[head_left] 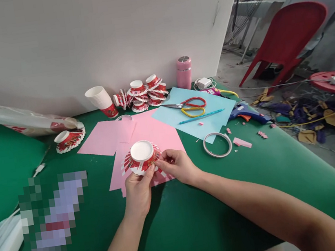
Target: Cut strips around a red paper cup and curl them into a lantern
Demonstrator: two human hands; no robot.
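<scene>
Paper cup (141,151), red and white, is between my two hands over the pink sheets (172,141), its round white end uppermost and its cut sides fanned out in strips. With my left hand (138,192) I pinch the near edge of the fan between thumb and fingers. With my right hand (179,167) I have thumb and fingertips pressed together on strips at the cup's right side; I cannot tell how many strips they grip.

Beyond the sheets, against the pale wall (112,34), I see a leaning stack of white-topped paper cups (101,100), with a cluster of cut, frilled cups (138,93) next to it and a pink flask (184,76) farther right. Another frilled cup (63,140) lies tilted at the left of the green bench (181,230).

On the light blue sheet (211,126) rest scissors (181,105) with one red and one yellow handle, and just beside them a blue pencil (201,116). A roll of tape (221,156) lies flat near my right hand, partly over the blue sheet's corner, and a blue glue gun (248,114) lies past it.
</scene>
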